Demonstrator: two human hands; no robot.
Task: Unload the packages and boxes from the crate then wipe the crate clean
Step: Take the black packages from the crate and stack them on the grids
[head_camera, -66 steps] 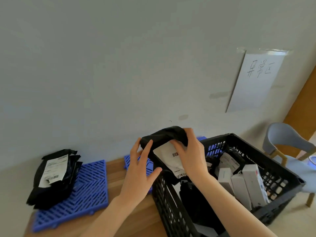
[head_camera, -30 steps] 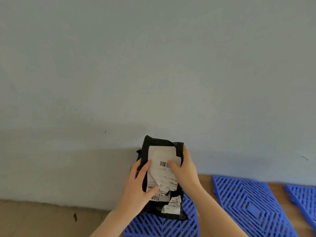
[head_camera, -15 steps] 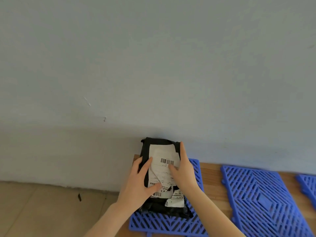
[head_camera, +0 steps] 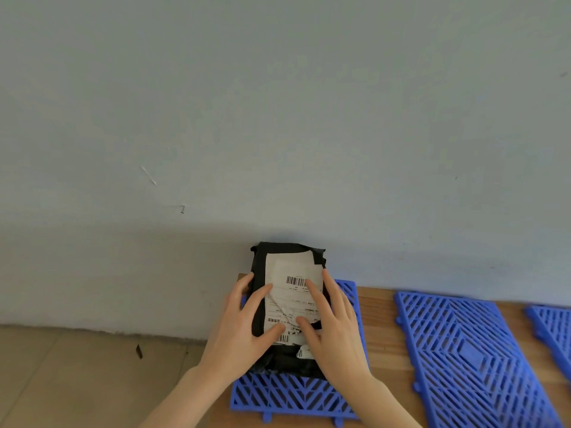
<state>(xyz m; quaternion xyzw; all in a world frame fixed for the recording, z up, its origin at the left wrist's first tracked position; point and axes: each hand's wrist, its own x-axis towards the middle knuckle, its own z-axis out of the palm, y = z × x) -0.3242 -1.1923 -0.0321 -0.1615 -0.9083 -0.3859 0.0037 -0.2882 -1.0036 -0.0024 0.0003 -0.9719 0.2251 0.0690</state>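
At far left is bare floor (head_camera: pixel 77 375), below the counter's end. The left hand (head_camera: pixel 244 335) lies flat on the near-left part of a black package (head_camera: pixel 287 251). Its fingers are spread and fairly straight, the thumb on the white label (head_camera: pixel 293 273) and one finger along the package's left edge. It presses and does not clasp.

The right hand (head_camera: pixel 335 332) mirrors it on the near-right side, with forefinger and thumb on the label and the other fingers along the right edge, equally uncurled. The package lies on the leftmost blue grid mat (head_camera: pixel 287 396), label up, its far end close to the wall. More dark wrapping shows under its near end, though I cannot tell whether that is a second package.

The step in hand looks like unloading, with one package being set down and flattened in place. The next move, as I judge it, is small: lift both hands straight off so the package stays square, then turn back to the crate for the next item.

Right of the mat is a strip of wooden counter (head_camera: pixel 380 329), then a second blue mat (head_camera: pixel 463 350) carrying nothing. A third mat (head_camera: pixel 553 325) is cut by the frame's edge.

The crate — the only container in the task — is out of view, so what remains in it cannot be told, nor how soon wiping is due.
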